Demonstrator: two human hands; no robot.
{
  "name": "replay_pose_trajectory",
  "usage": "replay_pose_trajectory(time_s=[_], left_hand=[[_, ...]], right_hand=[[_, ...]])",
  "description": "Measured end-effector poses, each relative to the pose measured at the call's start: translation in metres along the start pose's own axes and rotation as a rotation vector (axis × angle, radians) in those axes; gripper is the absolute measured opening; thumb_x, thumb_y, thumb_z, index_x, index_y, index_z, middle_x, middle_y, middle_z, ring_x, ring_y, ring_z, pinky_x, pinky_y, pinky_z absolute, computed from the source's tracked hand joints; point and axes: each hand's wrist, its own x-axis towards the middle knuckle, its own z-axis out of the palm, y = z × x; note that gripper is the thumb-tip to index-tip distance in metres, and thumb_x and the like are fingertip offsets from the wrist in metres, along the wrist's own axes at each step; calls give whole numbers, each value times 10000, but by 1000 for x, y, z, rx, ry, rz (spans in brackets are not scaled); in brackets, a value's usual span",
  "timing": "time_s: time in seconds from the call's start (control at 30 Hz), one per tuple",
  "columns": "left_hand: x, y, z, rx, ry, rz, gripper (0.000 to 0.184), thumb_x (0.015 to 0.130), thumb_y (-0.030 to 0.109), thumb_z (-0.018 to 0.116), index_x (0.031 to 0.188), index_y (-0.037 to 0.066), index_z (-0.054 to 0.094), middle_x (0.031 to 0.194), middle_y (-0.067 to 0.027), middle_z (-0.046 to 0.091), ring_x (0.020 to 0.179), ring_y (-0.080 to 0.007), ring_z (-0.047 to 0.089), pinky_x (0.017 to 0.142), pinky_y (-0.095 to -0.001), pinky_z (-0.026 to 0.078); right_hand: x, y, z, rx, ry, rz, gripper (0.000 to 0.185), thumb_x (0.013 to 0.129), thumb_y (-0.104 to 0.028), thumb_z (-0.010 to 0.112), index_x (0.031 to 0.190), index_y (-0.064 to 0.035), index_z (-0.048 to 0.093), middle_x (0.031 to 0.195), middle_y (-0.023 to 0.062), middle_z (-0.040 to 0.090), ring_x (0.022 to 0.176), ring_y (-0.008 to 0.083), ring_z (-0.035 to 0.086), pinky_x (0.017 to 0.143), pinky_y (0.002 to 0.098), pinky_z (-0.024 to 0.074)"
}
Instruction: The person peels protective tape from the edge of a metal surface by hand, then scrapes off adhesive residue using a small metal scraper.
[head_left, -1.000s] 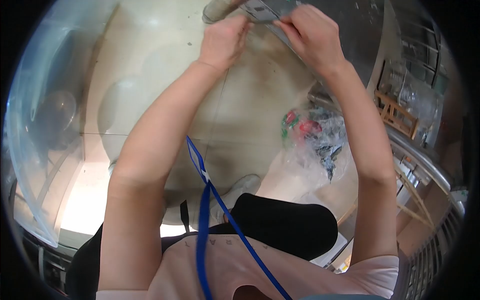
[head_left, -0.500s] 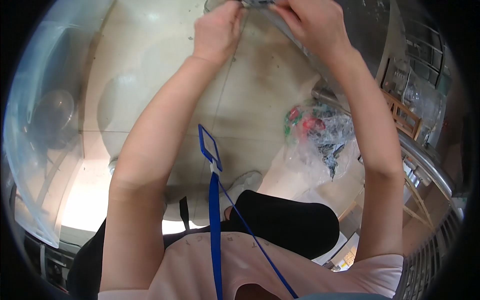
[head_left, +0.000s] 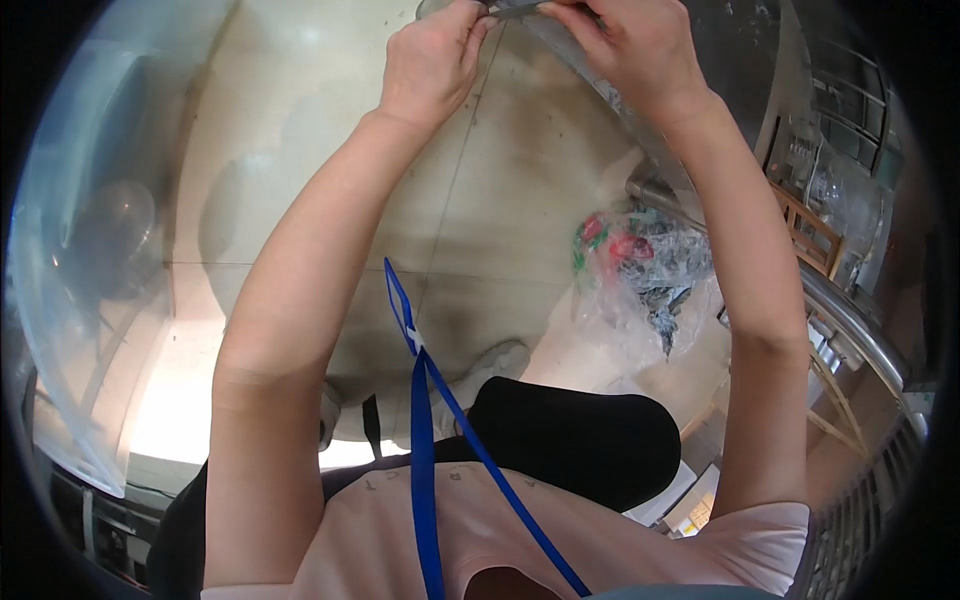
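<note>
Near the top edge of the head view, my left hand (head_left: 432, 62) and my right hand (head_left: 640, 50) pinch the two ends of a thin dark strip-like item (head_left: 518, 11). What this item is cannot be made out, and part of it may lie above the frame. Fingers of both hands are closed, with the thumbs against the item. A blue lanyard (head_left: 424, 470) hangs from my neck, its blue-edged badge (head_left: 398, 297) seen nearly edge-on between my forearms.
A clear plastic bag (head_left: 640, 265) with red, green and silvery contents lies at the right. Beyond it are a metal rail (head_left: 850, 320) and a wooden rack (head_left: 805, 235). Translucent plastic (head_left: 85, 230) stands at the left, above a pale tiled floor (head_left: 490, 210).
Both hands have moved up toward the top edge, and less of the held item shows than at first. The badge swung face-on, then back edge-on.
</note>
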Motion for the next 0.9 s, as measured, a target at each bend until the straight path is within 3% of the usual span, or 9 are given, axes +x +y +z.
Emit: replay_pose_trajectory(time_s=[0.1, 0.2, 0.33, 0.43, 0.53, 0.63, 0.73, 0.83, 0.9], left_hand=[[-4, 4, 16, -16, -59, 10, 71, 783, 138, 557, 815, 76, 567, 702, -138, 568, 636, -330, 546, 552, -384, 434], [-10, -4, 24, -13, -61, 59, 99, 789, 169, 559, 793, 70, 561, 706, -138, 562, 645, -329, 544, 556, -388, 432], [0, 12, 10, 20, 96, 53, 38, 785, 84, 530, 800, 50, 523, 683, -168, 520, 642, -341, 540, 557, -390, 434], [1, 10, 5, 28, 7, 80, 49, 791, 98, 524, 788, 50, 516, 688, -166, 525, 644, -339, 542, 558, -396, 433], [1, 4, 2, 35, -28, 133, 73, 790, 115, 521, 762, 51, 505, 670, -163, 518, 637, -340, 539, 559, -401, 433], [2, 9, -3, 46, 15, 49, 93, 789, 128, 518, 739, 52, 497, 650, -161, 507, 630, -340, 532, 560, -407, 429], [-3, 7, 12, 64, -16, 54, 136, 792, 199, 561, 768, 65, 551, 701, -130, 555, 649, -326, 541, 555, -395, 427], [-11, 12, 26, 89, -123, 77, 138, 794, 205, 560, 768, 69, 560, 699, -120, 559, 646, -324, 541, 551, -398, 424], [-12, 11, 28, 66, -23, 77, 135, 798, 202, 561, 761, 72, 561, 673, -111, 562, 620, -316, 540, 535, -387, 425]], right_hand=[[-18, -5, -11, -89, -156, 41, 146, 638, -61, 647, 648, -43, 503, 619, 99, 474, 578, 270, 488, 524, 343, 408], [-29, -1, -10, -88, -59, -29, 157, 637, -66, 648, 643, -45, 493, 614, 94, 465, 571, 264, 479, 514, 342, 401], [-10, 2, -10, -94, 33, -135, 177, 633, -47, 644, 623, -48, 467, 600, 86, 446, 541, 258, 453, 492, 349, 387], [-18, -3, -19, -131, -69, -68, 176, 634, -43, 639, 625, -48, 462, 604, 89, 448, 544, 260, 456, 492, 348, 387], [-16, -2, -9, -42, -30, -35, 185, 637, -55, 639, 628, -51, 455, 612, 93, 450, 549, 262, 457, 495, 349, 387], [-1, 0, -11, 1, -46, -142, 189, 643, -64, 635, 625, -52, 447, 606, 94, 441, 547, 264, 449, 493, 351, 382], [-27, 2, -18, -96, -165, -99, 180, 644, -57, 617, 617, -54, 439, 602, 92, 427, 548, 262, 443, 489, 353, 374], [-40, -7, -22, -117, -177, 12, 123, 656, -51, 671, 708, -43, 560, 647, 74, 514, 615, 233, 513, 545, 314, 426], [-23, -8, -28, -93, -176, -58, 151, 641, -46, 628, 644, -52, 477, 616, 83, 449, 570, 250, 463, 505, 340, 389]])
